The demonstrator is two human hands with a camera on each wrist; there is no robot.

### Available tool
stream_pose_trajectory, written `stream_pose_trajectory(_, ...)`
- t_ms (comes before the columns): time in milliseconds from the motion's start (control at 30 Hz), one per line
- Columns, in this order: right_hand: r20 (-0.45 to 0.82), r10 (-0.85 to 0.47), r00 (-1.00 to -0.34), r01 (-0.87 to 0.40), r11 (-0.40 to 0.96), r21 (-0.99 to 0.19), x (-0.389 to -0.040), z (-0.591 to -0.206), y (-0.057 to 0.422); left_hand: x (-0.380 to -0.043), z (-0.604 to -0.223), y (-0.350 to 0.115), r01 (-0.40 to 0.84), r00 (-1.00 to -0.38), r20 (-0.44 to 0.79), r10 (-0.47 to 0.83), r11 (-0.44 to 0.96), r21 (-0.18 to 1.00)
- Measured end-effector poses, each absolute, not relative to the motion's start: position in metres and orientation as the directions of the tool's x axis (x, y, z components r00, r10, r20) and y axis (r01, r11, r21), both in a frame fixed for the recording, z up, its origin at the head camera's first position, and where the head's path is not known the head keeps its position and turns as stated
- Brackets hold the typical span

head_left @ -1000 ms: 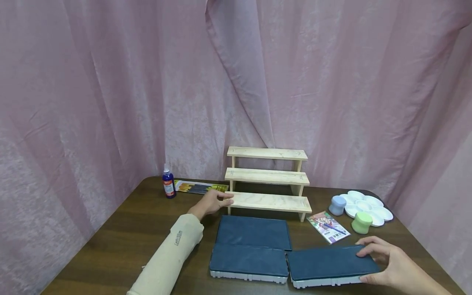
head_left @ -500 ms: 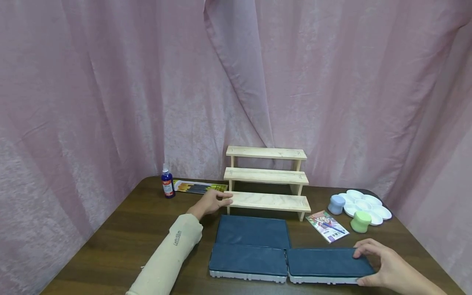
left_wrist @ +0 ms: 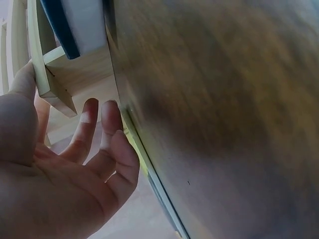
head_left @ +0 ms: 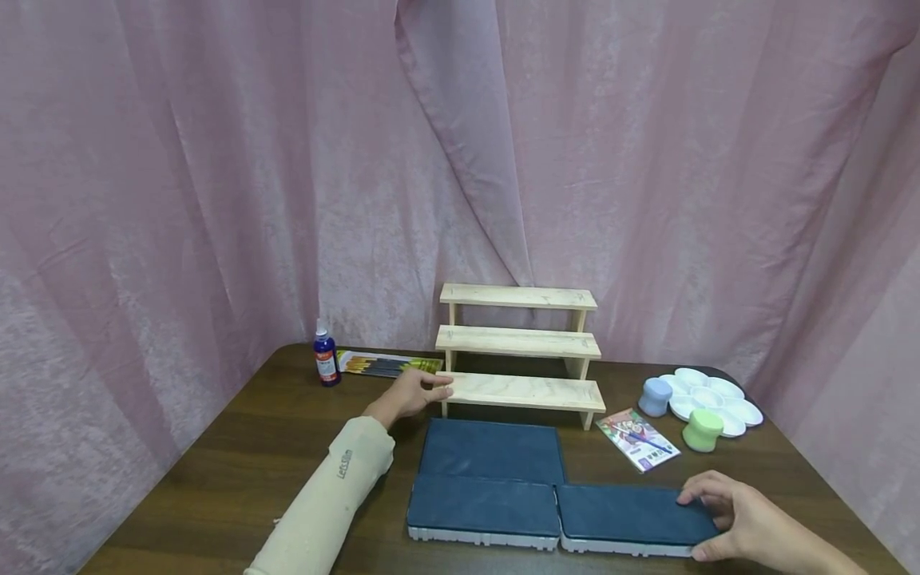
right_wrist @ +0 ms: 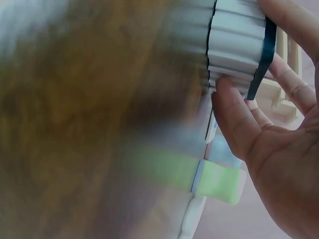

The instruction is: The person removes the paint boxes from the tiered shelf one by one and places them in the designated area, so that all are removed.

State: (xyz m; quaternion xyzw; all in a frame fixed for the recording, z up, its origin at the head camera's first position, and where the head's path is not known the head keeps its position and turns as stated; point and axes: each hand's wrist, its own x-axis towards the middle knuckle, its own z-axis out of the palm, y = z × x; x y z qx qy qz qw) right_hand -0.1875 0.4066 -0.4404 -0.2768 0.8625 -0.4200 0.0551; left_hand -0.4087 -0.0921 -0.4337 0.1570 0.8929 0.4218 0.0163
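At the left end of the lowest shelf of a three-step pale wooden display stand (head_left: 521, 390), my left hand (head_left: 408, 394) pinches the board between thumb and fingers. The left wrist view shows the other fingers loosely bent beneath it. My right hand (head_left: 740, 523) grips the right end of a flat case (head_left: 625, 513) with a dark blue lid and white base, fingers on the lid and thumb low at the front. Its white ribbed side (right_wrist: 237, 40) shows in the right wrist view. A matching case (head_left: 483, 507) sits against its left end, and another dark blue case (head_left: 492, 449) lies behind that one.
Right of the stand are a picture booklet (head_left: 637, 439) with a blue pen, blue (head_left: 655, 398) and green (head_left: 703, 430) waisted pots, and a white flower-shaped palette (head_left: 707, 397). A blue bottle (head_left: 327, 359) and packaged brushes (head_left: 388, 365) stand back left. Pink curtain (head_left: 359, 160) hangs behind.
My right hand has shifted left with the case. The case has straightened from a slant and lines up beside the front left one. My left hand has stayed on the stand.
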Motion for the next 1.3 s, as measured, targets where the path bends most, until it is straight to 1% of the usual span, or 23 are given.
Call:
stream_pose_trajectory(200,0.103,-0.546,-0.831,-0.398,0.455,-0.797,-0.191,-0.44,0.409,-0.41,-0.434,-0.093,0.273,-0.949,0.105,0.298,0.602,0.75)
stream_pose_trajectory(400,0.191,-0.549,-0.814,-0.465,0.417,-0.781,-0.194,-0.444,0.406,-0.408,-0.434,-0.093,0.275,-0.949,0.11,0.297,0.603,0.748)
stream_pose_trajectory(533,0.218,-0.525,-0.823,-0.49,0.461,-0.74,-0.195,-0.444,0.402,-0.404,-0.434,-0.094,0.285,-0.946,0.111,0.305,0.616,0.734)
stream_pose_trajectory(633,0.197,-0.492,-0.848,-0.468,0.522,-0.713,-0.198,-0.441,0.397,-0.402,-0.434,-0.094,0.293,-0.944,0.113,0.311,0.626,0.723)
stream_pose_trajectory(733,0.135,-0.471,-0.872,-0.416,0.565,-0.713,-0.201,-0.437,0.392,-0.401,-0.434,-0.094,0.313,-0.938,0.125,0.323,0.637,0.704)
stream_pose_trajectory(867,0.061,-0.456,-0.888,-0.352,0.589,-0.727,-0.204,-0.43,0.384,-0.397,-0.431,-0.093,0.346,-0.93,0.134,0.343,0.692,0.634)
stream_pose_trajectory(1000,0.05,-0.422,-0.905,-0.319,0.599,-0.735,-0.207,-0.421,0.376,-0.393,-0.427,-0.089,0.35,-0.931,0.12,0.344,0.754,0.556)
stream_pose_trajectory(1067,0.088,-0.398,-0.913,-0.331,0.599,-0.729,-0.209,-0.419,0.371,-0.392,-0.426,-0.087,0.349,-0.933,0.119,0.339,0.777,0.523)
stream_pose_trajectory(1200,0.22,-0.323,-0.921,-0.379,0.608,-0.697,-0.215,-0.416,0.355,-0.387,-0.424,-0.087,0.343,-0.939,0.137,0.317,0.816,0.466)
stream_pose_trajectory(1300,0.344,-0.267,-0.9,-0.434,0.605,-0.667,-0.22,-0.415,0.341,-0.382,-0.421,-0.088,0.327,-0.945,0.164,0.283,0.831,0.45)
